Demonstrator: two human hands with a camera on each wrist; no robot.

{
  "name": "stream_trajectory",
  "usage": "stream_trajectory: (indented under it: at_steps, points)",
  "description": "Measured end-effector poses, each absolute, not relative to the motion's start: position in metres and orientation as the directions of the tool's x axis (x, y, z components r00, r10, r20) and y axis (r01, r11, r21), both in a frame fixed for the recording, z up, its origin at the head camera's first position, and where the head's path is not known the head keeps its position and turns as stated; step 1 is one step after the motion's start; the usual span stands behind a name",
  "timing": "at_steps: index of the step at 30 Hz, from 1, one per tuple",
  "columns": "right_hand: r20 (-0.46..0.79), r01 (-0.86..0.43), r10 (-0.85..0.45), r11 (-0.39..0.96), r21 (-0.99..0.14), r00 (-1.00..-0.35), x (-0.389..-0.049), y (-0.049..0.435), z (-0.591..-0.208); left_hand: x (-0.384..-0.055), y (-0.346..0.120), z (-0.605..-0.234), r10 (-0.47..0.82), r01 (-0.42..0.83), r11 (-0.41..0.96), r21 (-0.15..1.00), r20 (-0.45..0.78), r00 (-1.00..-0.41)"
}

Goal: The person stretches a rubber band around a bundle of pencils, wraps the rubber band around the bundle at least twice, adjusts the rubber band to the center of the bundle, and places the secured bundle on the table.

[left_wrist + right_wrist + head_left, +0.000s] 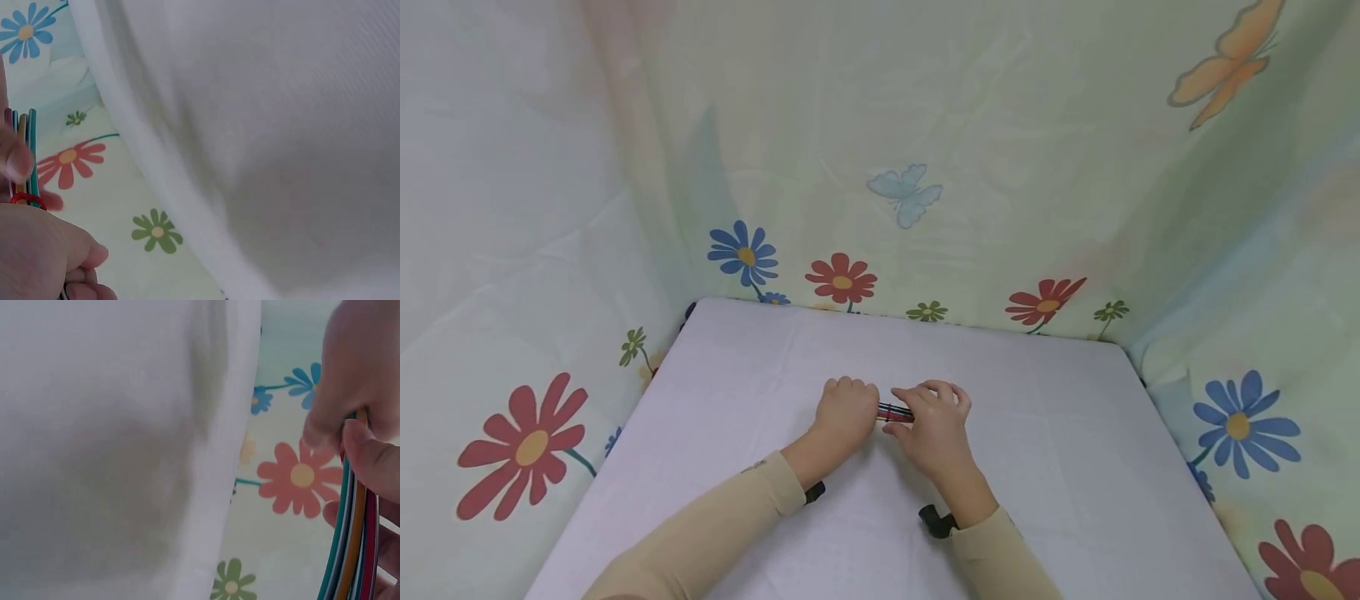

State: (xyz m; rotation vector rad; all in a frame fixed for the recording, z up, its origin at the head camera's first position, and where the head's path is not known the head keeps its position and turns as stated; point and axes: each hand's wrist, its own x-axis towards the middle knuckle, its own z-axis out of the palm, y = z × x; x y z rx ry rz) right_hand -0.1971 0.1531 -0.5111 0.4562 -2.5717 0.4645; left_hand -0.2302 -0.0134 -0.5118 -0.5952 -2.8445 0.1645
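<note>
Above the table, a bundle of thin, long coloured sticks (895, 413) spans the gap between both hands. My left hand (847, 412) grips one end in a fist. Close to that fist, a red elastic band (28, 197) loops round the sticks in the left wrist view. My right hand (937, 425) pinches the bundle farther along, its thumb (375, 459) on one side and the fingers on the other. Teal, orange and dark red sticks (356, 531) show in the right wrist view. Hands cover much of the bundle's length.
A white cloth covers the table (760, 358). Curtains (977, 125) printed with flowers and butterflies stand close round its back and sides. Dark camera mounts (937, 522) hang under the wrists.
</note>
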Motion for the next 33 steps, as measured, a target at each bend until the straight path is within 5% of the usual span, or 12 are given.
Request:
stream_trajectory:
  at_steps: [15,25,33]
  points:
    - [0.468,-0.383,-0.297,0.918,-0.100,-0.832,-0.194,0.157,-0.508,-0.236,-0.025,-0.513,0.422,0.398,0.906,-0.141,0.239,-0.875]
    - [0.410,-0.275,-0.237,0.961,-0.038,-0.881,-0.196,0.153,-0.504,-0.222,-0.023,-0.503,0.377,0.374,0.926,-0.051,0.097,-0.921]
    - [0.369,-0.294,-0.277,0.956,0.010,-0.887,-0.199,0.156,-0.511,-0.220,-0.024,-0.502,0.390,0.390,0.920,-0.029,0.131,-0.911]
